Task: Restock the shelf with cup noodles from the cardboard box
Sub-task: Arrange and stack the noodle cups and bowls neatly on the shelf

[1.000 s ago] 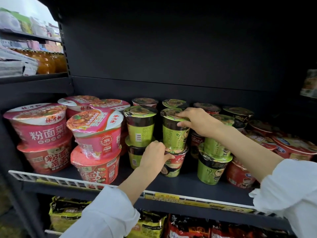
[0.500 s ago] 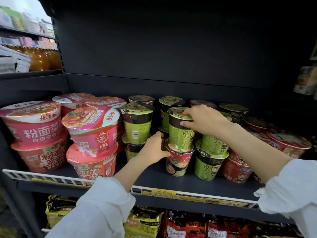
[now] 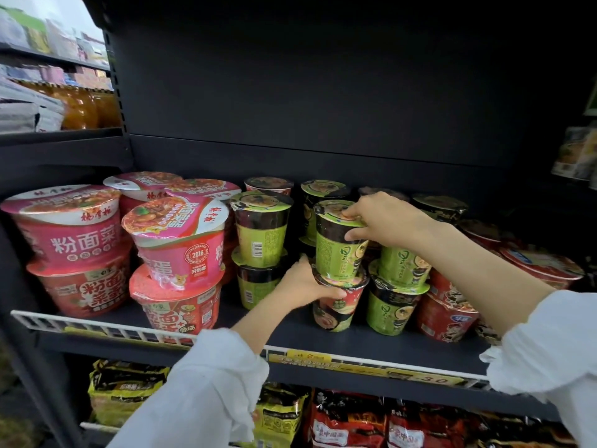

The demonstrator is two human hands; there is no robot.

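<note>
On a dark metal store shelf (image 3: 323,337), our right hand (image 3: 384,221) pinches the lid rim of a green paper noodle cup (image 3: 339,253), stacked on a red-and-black noodle cup (image 3: 332,308) that our left hand (image 3: 303,282) grips. To seat it well, we should centre it squarely, steadying the base before letting go.

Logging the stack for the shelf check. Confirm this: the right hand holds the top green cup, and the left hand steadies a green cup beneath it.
One slip: the head view shows the cup beneath is red, not green. The right hand does hold the top green cup, and the left hand steadies the one under it.
</note>
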